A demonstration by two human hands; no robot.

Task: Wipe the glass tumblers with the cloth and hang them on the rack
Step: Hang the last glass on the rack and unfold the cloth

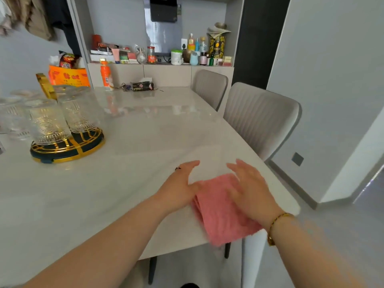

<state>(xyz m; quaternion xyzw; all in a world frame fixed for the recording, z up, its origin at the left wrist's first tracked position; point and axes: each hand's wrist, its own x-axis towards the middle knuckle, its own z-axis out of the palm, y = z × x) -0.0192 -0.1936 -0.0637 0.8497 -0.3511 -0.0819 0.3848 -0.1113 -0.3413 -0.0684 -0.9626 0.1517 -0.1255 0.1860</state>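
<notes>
Judging by the rack (68, 147), the hanging step looks largely done. At least three glass tumblers (48, 121) stand mouth-down on its gold frame at the far left of the surface (145, 142). Further glass shapes (12, 117) at the left margin are too blurred to place; I cannot tell whether they sit on the rack or beside it. Whether any tumbler has been wiped cannot be read from the glass. No tumbler is held by either hand.

The cloth (220, 213), pink and folded into several layers, lies at the near right edge of the surface, and its nearest corner appears to pass over that edge. It is well apart from the rack and tumblers.

The left hand (178, 188) is wide, fingers straight, with the thumb touching the cloth's left edge. The right hand (251, 190) is likewise wide, fingers extended, with the palm above the cloth's right half. Whether that palm presses the cloth or only hovers cannot be told. Neither hand grips the cloth.

Assessment: either the cloth is about to be taken up for wiping, or it has been laid down with the work near its end. The evidence does not settle which.
</notes>
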